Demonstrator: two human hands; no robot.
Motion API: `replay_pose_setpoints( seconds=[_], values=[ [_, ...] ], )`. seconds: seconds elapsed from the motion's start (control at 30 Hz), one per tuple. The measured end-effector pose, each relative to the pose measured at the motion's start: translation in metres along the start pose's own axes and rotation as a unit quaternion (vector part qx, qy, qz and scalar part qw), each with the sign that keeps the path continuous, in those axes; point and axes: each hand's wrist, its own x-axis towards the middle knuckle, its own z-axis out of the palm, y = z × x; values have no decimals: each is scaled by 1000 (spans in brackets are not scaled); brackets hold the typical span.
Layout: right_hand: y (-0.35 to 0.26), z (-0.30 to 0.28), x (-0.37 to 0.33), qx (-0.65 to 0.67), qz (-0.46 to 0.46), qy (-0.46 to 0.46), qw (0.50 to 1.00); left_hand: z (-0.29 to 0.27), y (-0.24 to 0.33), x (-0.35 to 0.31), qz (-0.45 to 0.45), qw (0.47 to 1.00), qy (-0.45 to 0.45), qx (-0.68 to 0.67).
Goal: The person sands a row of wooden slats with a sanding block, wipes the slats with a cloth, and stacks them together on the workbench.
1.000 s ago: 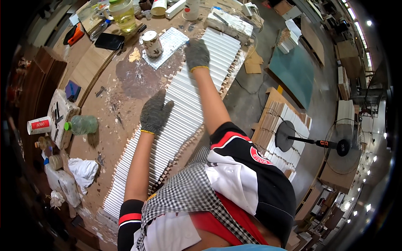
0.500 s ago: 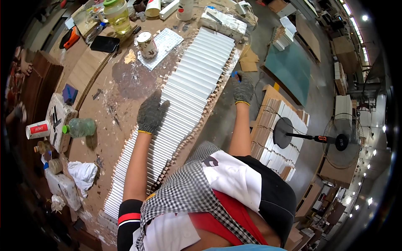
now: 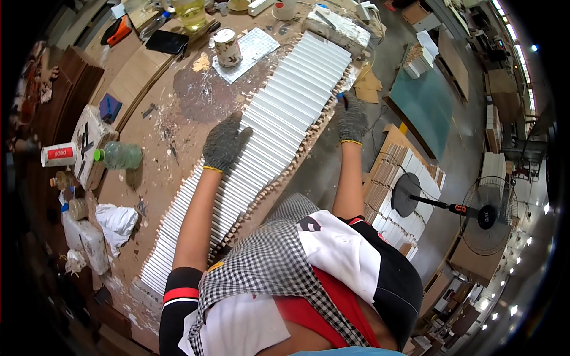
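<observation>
A long row of narrow white strips (image 3: 285,113) lies side by side, slanting across the worktable; their brown, uncoated ends stick out along both sides. My left hand (image 3: 225,144), in a dark grey knitted glove, rests on the row's left side. Its fingers lie flat, the thumb apart. At the right-hand ends of the strips, near the far part of the row, is my right hand (image 3: 352,120) in a matching glove. Its fingers are curled around a small dark and blue thing (image 3: 340,96), mostly hidden, whose tip is beside the strip ends.
A white block (image 3: 337,28) stands at the row's far end. On the table are a can (image 3: 228,48) on a patterned sheet, a black phone (image 3: 167,41), a green-capped bottle (image 3: 122,156) and a white cloth (image 3: 117,225). Right of me are stacked boards (image 3: 392,207) and a fan (image 3: 487,216).
The view has shifted, so the table sits further right and higher. My right hand has come closer to the strip ends. My left hand still lies on the row.
</observation>
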Motion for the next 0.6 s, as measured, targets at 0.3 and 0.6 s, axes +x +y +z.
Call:
replay_pose_setpoints(
  seconds=[0.3,0.6],
  values=[
    [-50,-19,-35,17,-141,-154,978,2,-4,-4,11,999,35,-17],
    [-55,-8,-79,175,-48,-94,979,-47,-48,-37,-91,922,297,-232]
  ],
)
